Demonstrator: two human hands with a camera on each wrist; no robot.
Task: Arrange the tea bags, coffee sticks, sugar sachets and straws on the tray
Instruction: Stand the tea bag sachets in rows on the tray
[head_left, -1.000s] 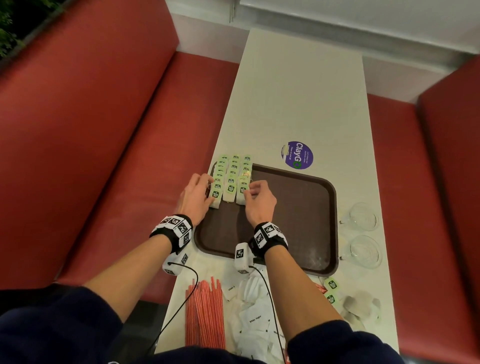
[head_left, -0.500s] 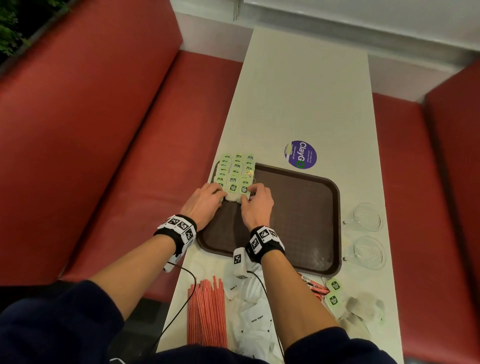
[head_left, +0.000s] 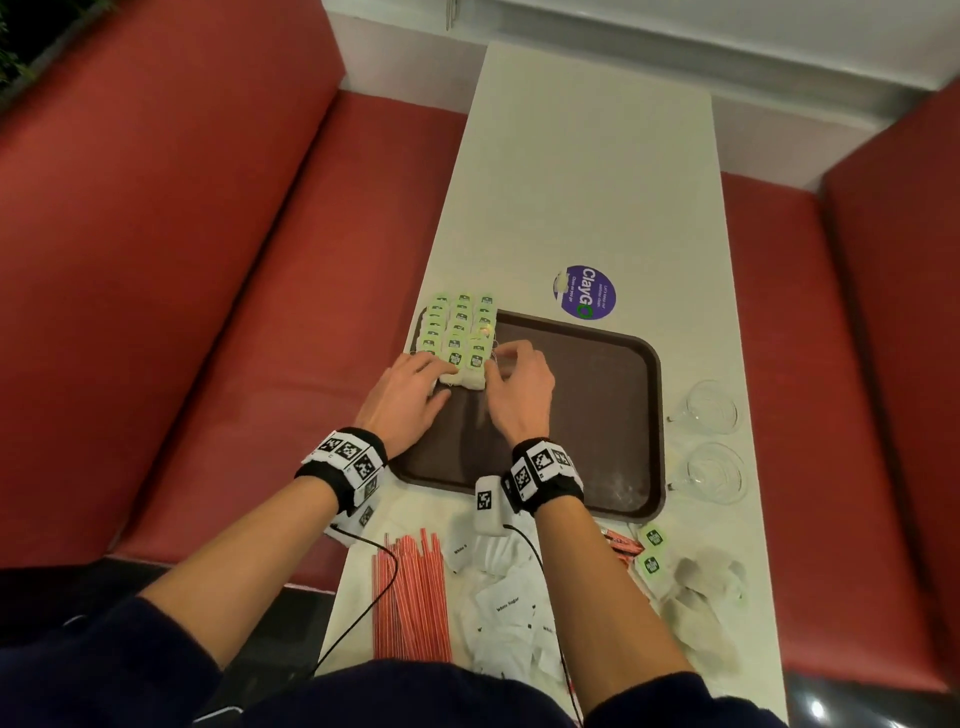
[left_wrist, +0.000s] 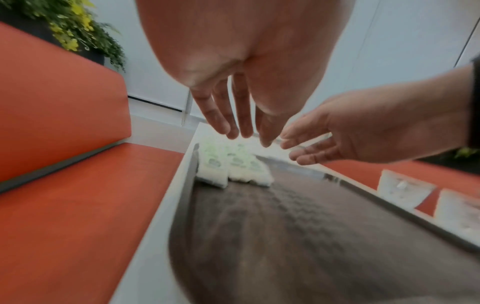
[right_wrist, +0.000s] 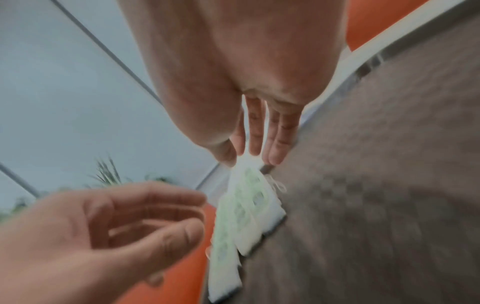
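Booth seating, red benches either side of a long white table (head_left: 597, 171) running up the frame; purple sticker (head_left: 584, 292) above the brown tray (head_left: 597, 415). Head view: tea bags (head_left: 460, 332) sit in three overlapping columns at the tray's upper-left corner, long axis up the frame, far end overhanging the rim; left hand (head_left: 408, 400) lies flat with straight fingers against the near-left end of the block; right hand (head_left: 519, 389) has fingers bent at the block's near-right edge, looks like a light pinch on the front bag or its string, can't confirm from here; both hands equally close, bags just above the fingertips in frame. Still off the tray at bottom of frame: straws (head_left: 410, 597), sugar sachets (head_left: 511, 608), coffee sticks (head_left: 621, 543), a few loose tea bags lower right; two glass cups (head_left: 709, 405) right of the tray.

Left wrist view: blurred; fingers straight, wide, holding nothing, tips above the bag rows at frame centre; planter upper left.

Right wrist view: blurred; thumb and fingertips meet at the top of the bag stack, likely pinching it; left hand loose in lower left.

Judgement: squaring the tea-bag block; rest of task untouched.
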